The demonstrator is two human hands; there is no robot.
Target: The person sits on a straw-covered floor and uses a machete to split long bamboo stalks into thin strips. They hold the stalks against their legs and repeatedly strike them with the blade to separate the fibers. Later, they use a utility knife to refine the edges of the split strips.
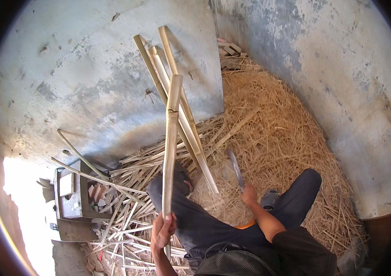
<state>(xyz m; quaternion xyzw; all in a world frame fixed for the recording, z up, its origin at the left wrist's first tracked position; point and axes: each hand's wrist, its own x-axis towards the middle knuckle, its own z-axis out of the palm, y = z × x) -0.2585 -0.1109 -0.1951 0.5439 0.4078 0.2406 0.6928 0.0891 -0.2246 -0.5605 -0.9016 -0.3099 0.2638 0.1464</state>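
My left hand (162, 231) is wrapped round the lower part of a long split bamboo piece (170, 142). The piece rises upright past my left knee, and a dark node crosses it near the upper end. In my closed right hand (249, 195) is a long knife (236, 167), its slightly curved blade pointing away from me, over the straw and apart from the bamboo. Its handle is hidden in my fist. Beyond the held piece, several more split bamboo lengths (160, 69) lean against the wall and cross behind it.
Thin bamboo strips (126, 221) lie heaped at my left. Dry straw-like shavings (264, 115) cover the floor ahead and to the right. A worn grey box (78, 195) with rubble inside stands at the left, by a bright opening. Stained walls (333, 87) enclose the corner.
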